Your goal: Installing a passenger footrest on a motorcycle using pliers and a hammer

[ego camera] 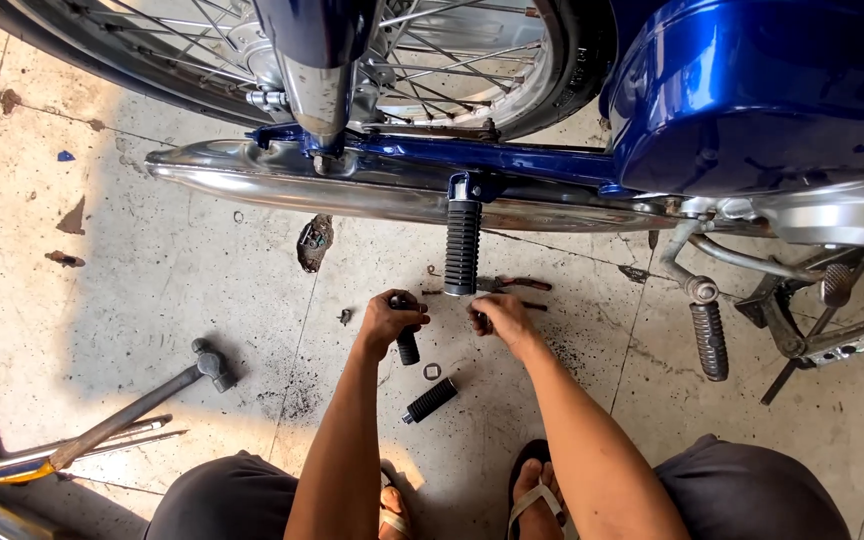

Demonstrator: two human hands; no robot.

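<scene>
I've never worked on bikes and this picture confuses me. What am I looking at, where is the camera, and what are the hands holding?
The camera sits on a person's head, looking down past their knees. They squat on a concrete floor beside a blue motorcycle with a chrome exhaust pipe. The left hand grips a black ribbed footrest rubber; the right hand pinches something too small to identify. A second rubber, a small nut, pliers and a hammer lie on the floor.

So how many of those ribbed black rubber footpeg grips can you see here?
4: one on the bike's rear footpeg, one on the front peg, one in the left hand, one lying on the floor. Others may be hidden.
</scene>
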